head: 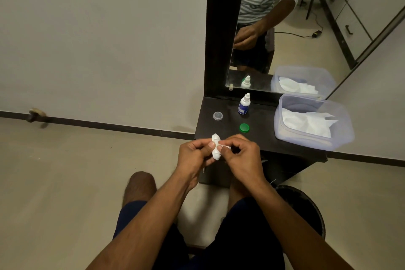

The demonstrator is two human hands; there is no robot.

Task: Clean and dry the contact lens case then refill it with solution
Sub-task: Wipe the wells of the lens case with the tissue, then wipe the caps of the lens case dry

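Note:
My left hand (192, 155) grips a white contact lens case (215, 147) at the front edge of the dark shelf (263, 138). My right hand (238, 155) pinches a small piece of white tissue (225, 146) against the case. The case's lower part is hidden by my fingers. On the shelf behind lie a green cap (244, 128) and a clear cap (217, 115). A small solution bottle (244, 104) with a blue label and white nozzle stands upright near the mirror.
A clear plastic box (341, 136) holding white tissues sits at the shelf's right end. A mirror (285, 28) rises behind the shelf. A dark round bin (306, 206) stands on the floor at my right. My knees are below the shelf.

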